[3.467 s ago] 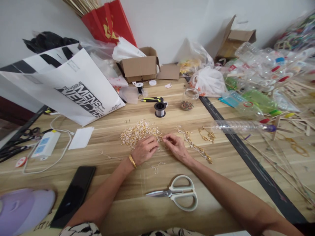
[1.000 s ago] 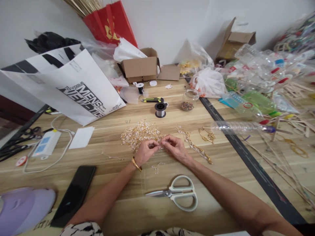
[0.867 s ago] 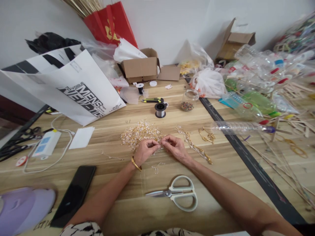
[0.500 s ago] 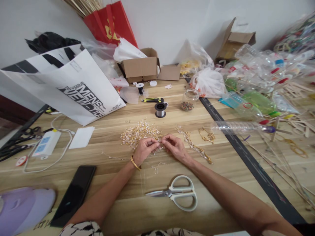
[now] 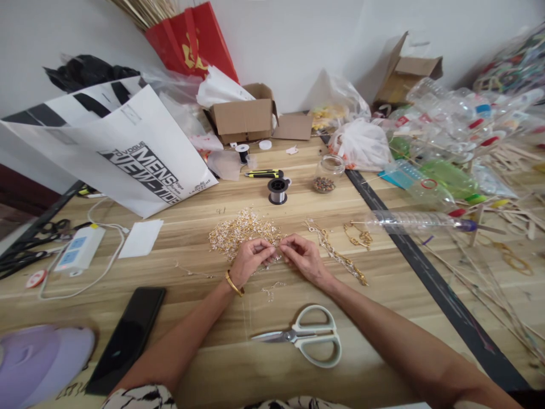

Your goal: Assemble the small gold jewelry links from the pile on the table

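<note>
Both hands meet near the middle of the wooden counter [image 5: 204, 341], at the near edge of a heap of gold and white beaded wire [image 5: 240, 230]. The left hand [image 5: 250, 260], with a gold bangle [image 5: 232, 282] at its wrist, has its fingers curled in and pinched narrowly on a small bit of the wire; the right hand [image 5: 303, 257] faces it, fingertips drawn together on the same fine piece, the two hands almost touching. What exactly sits between the fingertips is too small to tell. A few loose wire scraps [image 5: 272, 289] lie just toward the near edge from the hands. White-handled scissors [image 5: 307, 339] lie closed nearer that edge, well apart from the hands. To the right of the right hand runs a gold chain [image 5: 340, 255]. Toward the far edge stand a spool of wire [image 5: 277, 190] and a small jar of beads [image 5: 326, 173]. A black phone [image 5: 123, 341] lies near the near left corner, and a white paper bag [image 5: 119, 147] leans at the far left.
</note>
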Demonstrator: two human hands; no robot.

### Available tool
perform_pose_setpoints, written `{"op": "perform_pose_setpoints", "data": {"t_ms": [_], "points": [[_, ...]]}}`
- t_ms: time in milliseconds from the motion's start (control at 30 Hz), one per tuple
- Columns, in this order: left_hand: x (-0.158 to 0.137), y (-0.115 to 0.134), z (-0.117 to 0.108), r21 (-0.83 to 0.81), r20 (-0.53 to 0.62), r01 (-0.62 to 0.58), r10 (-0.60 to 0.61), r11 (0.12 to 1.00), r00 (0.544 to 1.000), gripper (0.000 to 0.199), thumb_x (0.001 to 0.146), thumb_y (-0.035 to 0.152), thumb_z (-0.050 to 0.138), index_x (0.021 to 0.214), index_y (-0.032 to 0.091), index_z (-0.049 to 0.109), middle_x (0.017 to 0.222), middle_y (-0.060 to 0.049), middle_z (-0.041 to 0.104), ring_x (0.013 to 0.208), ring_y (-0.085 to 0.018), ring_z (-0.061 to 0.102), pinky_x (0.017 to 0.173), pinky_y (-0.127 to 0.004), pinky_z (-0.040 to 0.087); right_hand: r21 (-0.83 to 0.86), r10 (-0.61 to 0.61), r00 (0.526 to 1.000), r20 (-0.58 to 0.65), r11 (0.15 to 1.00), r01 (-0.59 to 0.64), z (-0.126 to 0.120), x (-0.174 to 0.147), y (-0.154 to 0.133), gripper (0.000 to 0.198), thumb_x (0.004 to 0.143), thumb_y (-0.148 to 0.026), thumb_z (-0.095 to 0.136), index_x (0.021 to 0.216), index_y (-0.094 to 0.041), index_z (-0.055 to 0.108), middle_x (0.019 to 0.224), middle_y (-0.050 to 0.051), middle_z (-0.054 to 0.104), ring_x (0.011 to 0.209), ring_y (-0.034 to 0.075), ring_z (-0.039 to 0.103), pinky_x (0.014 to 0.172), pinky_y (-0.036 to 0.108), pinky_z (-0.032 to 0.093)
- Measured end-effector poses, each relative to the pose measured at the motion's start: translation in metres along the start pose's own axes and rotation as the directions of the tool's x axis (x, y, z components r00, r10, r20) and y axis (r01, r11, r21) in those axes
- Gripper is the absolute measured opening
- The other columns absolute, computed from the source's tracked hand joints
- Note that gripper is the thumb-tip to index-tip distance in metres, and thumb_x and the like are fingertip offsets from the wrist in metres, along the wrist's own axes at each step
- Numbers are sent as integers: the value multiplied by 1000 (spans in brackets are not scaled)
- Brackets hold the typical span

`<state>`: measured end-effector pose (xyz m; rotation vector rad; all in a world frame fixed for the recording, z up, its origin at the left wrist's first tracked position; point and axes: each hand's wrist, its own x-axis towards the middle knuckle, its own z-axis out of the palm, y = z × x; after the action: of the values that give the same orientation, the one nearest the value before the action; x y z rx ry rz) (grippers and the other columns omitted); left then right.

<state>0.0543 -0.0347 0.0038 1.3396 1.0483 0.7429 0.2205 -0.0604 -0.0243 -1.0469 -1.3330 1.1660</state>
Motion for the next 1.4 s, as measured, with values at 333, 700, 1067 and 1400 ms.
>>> {"op": "perform_pose_setpoints", "data": {"t_ms": [333, 700, 1067, 1400], "points": [[0, 1, 0, -32, -22, 11, -11, 999, 1000, 25, 72, 35, 67, 70, 11, 61, 60, -1, 64, 50, -9, 56, 51, -21, 46, 103, -25, 999, -47, 994, 30, 4, -2, 3, 28, 77, -33, 66, 98, -19, 54, 69, -1, 60, 51, 10, 53, 48, 23, 44], [0, 1, -1, -34, -67, -21, 18, 999, 998, 22, 73, 33, 66, 71, 12, 61, 66, -3, 67, 59, -11, 60, 52, -19, 46, -161, -85, 996, 0, 983, 84, 0, -1, 3, 16, 82, -32, 60, 84, -16, 64, 63, 0, 61, 51, 11, 51, 47, 22, 40], [0, -3, -1, -111, -26, -28, 25, 993, 999, 22, 73, 33, 67, 73, 11, 62, 64, -3, 66, 55, -10, 58, 53, -21, 46, -270, -208, 976, 58, 938, 216, 0, -1, 2, 11, 85, -25, 56, 83, -17, 62, 73, 3, 60, 63, 13, 54, 53, 24, 41], [1, -4, -1, -33, 4, -28, 28, 999, 1000, 28, 69, 38, 70, 74, 11, 63, 55, 0, 59, 48, -8, 50, 48, -19, 42, -424, -440, 881, 173, 774, 470, 0, -6, -1, 12, 89, -17, 50, 92, -20, 61, 102, 10, 58, 92, 19, 58, 75, 32, 52]]}}
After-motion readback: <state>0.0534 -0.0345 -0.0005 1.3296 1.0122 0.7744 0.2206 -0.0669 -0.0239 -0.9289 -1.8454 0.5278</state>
